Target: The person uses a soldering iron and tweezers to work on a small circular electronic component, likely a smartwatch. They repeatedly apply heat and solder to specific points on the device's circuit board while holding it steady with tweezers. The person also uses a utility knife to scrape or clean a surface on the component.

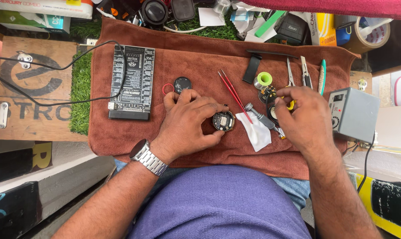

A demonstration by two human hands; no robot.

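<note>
Frame centre, brown towel (200, 57): left hand (189, 121) fingers pinch the opened round watch body (223, 121), right hand (300, 117) fingers closed on a yellow-handled tool (290, 105); loose grip risks it rolling.

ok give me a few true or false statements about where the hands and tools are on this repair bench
1. The left hand holds a small round opened device on the brown towel. True.
2. The red tweezers are gripped in the right hand. False: they lie loose on the towel between the two hands.
3. A white cloth lies on the towel just right of the round device. True.
4. The grey box-shaped unit sits by the left wrist. False: it stands at the towel's right edge, beside the right hand.
5. The black circuit board lies left of the left hand. True.
</note>
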